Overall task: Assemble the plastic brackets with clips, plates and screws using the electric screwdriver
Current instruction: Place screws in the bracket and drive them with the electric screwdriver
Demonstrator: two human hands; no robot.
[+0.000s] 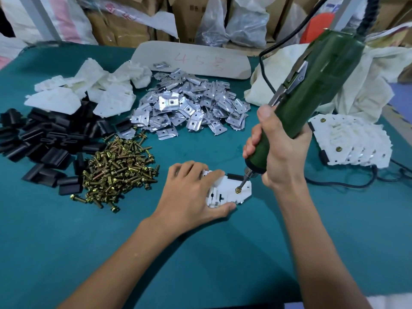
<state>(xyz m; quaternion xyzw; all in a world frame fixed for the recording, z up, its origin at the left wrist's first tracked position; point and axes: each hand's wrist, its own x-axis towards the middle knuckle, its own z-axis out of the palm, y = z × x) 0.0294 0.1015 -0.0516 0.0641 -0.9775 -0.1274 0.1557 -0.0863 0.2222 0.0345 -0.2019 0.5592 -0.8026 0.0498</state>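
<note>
A white plastic bracket (229,190) lies on the teal table, a black clip along its far edge. My left hand (191,192) grips it from the left, fingers over the top and thumb under its near edge. My right hand (278,150) holds the green electric screwdriver (312,85), tilted up to the right. Its bit stands on a brass screw (238,189) in the bracket.
Heaps on the table: brass screws (120,168), black clips (44,143), metal plates (189,108), white brackets (89,85). Assembled brackets (354,139) are stacked at the right, with a black cable (347,184) by them. Cloth, a white board and cartons stand behind.
</note>
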